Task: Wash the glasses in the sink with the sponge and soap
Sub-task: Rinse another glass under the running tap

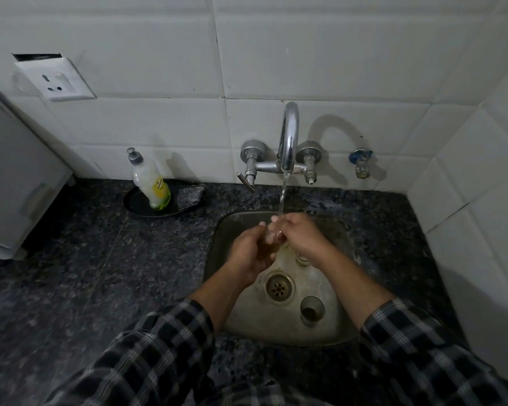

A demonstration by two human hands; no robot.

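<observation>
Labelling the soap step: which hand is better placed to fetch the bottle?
Likely left: the white-and-yellow plastic soap bottle stands left of the steel sink, nearer the left hand; the right hand can hold the clear glass.

Nothing really readable here. The soap bottle [150,180] has a yellow-green label with some print on it, but it's way too small and blurry to make out. No other text, numbers or signs that I can spot.
</observation>
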